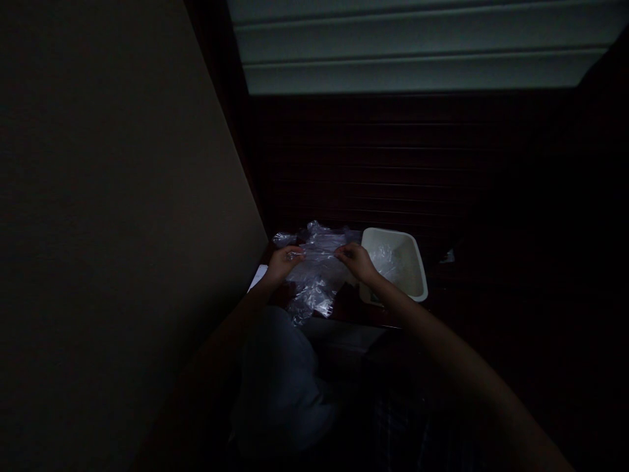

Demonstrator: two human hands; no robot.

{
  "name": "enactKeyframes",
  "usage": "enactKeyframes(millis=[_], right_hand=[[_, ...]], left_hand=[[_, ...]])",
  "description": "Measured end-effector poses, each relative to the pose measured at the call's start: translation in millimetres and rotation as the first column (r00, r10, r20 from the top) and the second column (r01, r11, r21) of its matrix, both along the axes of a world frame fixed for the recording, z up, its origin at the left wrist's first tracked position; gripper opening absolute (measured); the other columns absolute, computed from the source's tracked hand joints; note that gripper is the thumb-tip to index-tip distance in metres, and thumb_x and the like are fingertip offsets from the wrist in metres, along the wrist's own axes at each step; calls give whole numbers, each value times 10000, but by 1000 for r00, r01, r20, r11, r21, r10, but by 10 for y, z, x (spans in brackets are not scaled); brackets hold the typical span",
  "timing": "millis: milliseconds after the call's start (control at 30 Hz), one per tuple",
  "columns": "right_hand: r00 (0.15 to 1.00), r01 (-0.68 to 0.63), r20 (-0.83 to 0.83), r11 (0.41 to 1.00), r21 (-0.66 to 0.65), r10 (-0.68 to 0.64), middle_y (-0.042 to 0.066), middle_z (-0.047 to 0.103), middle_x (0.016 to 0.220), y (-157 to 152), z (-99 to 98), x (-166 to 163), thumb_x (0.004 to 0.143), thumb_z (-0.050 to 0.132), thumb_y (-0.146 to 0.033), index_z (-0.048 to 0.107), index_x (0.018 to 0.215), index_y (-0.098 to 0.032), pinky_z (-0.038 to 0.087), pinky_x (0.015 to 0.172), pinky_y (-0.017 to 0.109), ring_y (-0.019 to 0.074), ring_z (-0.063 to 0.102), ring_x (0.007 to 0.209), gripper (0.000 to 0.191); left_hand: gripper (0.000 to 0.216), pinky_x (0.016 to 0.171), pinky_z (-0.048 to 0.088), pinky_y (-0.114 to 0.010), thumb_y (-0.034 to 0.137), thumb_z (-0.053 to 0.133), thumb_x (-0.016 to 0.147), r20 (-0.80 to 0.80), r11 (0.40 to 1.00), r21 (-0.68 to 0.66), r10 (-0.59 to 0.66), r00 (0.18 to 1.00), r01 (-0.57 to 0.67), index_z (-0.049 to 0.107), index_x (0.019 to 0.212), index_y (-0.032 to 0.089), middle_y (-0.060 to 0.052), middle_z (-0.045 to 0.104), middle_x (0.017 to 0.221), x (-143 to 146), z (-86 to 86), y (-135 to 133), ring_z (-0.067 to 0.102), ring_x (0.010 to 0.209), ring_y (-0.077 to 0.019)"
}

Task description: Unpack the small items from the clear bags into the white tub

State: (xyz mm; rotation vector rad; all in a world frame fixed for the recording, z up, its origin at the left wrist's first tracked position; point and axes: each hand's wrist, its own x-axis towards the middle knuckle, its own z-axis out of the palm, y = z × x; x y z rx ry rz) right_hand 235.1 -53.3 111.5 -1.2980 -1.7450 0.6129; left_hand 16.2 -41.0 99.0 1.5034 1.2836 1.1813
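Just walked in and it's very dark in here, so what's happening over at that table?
A person is holding a crumpled piece of clear plastic with both bare hands. The left hand pinches its left side and the right hand its right side, stretching the top edge between them. Just to the right stands a white tub with what looks like more clear plastic inside. A white sheet of paper lies by the left wrist.

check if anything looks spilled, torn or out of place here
Nothing looks clearly spilled or broken. The clear plastic is crumpled and bunched between the left hand and the right hand, beside the white basin. It is too dark to judge tears.
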Motion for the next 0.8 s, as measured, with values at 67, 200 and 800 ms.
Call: enactKeyframes(millis=[67,200,800], right_hand=[[1000,-4,16,1000,12,4,43,565,703,-1,-4,-2,707,540,-210,632,689,-148,397,682,278,151,519,713,113],[1000,-1,13,1000,14,1,43,561,727,4,-22,-5,712,539,-217,634,716,-147,404,679,275,143,525,708,118],[953,-126,-298,964,-235,52,4,559,652,10,-14,40,624,606,-325,559,863,-149,422,565,255,115,515,578,300]], left_hand=[[307,706,423,-307,371,675,547,-15,1000,3,-2,1000,2,622,752,148,-63,643,798,1,-22,13,570,766,-196],[277,700,430,-318,378,645,577,-33,1000,-1,-4,999,4,613,726,146,-60,640,764,-1,-76,52,574,728,-188],[435,548,406,-241,375,670,566,156,970,-186,-127,980,155,562,927,157,-30,604,733,-75,-60,-44,552,610,-133]])
